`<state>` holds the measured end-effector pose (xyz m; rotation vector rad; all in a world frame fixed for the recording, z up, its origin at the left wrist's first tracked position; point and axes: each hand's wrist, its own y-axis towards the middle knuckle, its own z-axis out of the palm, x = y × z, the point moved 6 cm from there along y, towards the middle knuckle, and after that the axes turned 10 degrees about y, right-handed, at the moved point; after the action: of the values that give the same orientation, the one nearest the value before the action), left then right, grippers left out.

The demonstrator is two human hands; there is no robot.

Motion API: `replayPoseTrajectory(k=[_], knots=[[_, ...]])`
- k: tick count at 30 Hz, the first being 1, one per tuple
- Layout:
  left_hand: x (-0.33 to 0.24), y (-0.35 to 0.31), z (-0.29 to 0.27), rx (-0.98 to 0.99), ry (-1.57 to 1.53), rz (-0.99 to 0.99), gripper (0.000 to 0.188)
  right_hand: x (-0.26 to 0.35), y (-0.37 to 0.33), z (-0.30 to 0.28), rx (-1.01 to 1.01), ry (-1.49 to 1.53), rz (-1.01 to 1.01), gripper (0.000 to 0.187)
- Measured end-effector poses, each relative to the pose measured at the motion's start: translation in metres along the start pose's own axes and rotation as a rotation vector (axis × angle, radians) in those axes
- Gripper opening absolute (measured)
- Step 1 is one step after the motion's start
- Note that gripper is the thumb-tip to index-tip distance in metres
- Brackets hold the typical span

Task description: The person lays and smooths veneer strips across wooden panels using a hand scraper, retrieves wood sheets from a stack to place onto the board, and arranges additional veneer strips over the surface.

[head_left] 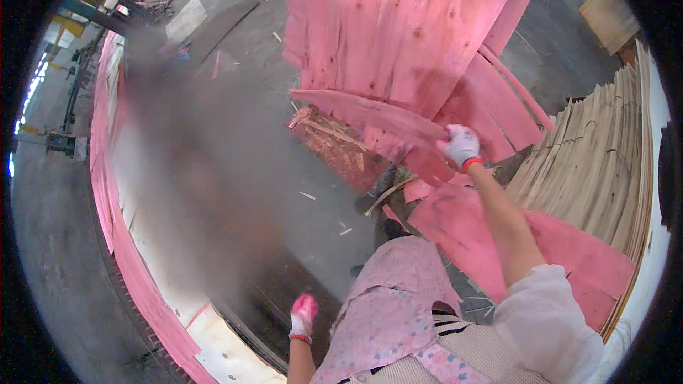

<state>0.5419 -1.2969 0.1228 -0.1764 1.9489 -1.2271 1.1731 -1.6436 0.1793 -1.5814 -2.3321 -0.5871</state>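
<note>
My right hand (462, 144), in a white glove with pink stains and a red cuff, is closed on the edge of a pink wood veneer sheet (377, 112). That sheet slants away to the left, its near edge raised over the pile. Behind it lies a broad stack of pink veneer sheets (398, 28), overlapping and uneven at the edges. Low in the view, my left hand (304, 315) hangs beside the dark edge of a bench, gloved with pink fingertips. Its fingers look curled, with nothing visible in them.
Pale veneer sheets (590, 163) stand stacked at the right, with a pink sheet (576, 256) lying near them. A long white-topped stack with pink edges (117, 220) runs along the left. Broken wood (341, 149) and splinters litter the floor. A blurred smear hides the left middle.
</note>
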Motion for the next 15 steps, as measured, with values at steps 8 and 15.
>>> replayPoseTrajectory(k=[8,15], knots=[[-0.167,0.037,0.149,0.345,-0.33,0.087,0.069,0.222,-0.044,0.031,0.512,0.182,-0.488,0.007],[-0.192,0.071,0.117,0.214,0.171,0.151,0.051,0.364,-0.2,0.035,0.731,0.911,-0.934,0.019]])
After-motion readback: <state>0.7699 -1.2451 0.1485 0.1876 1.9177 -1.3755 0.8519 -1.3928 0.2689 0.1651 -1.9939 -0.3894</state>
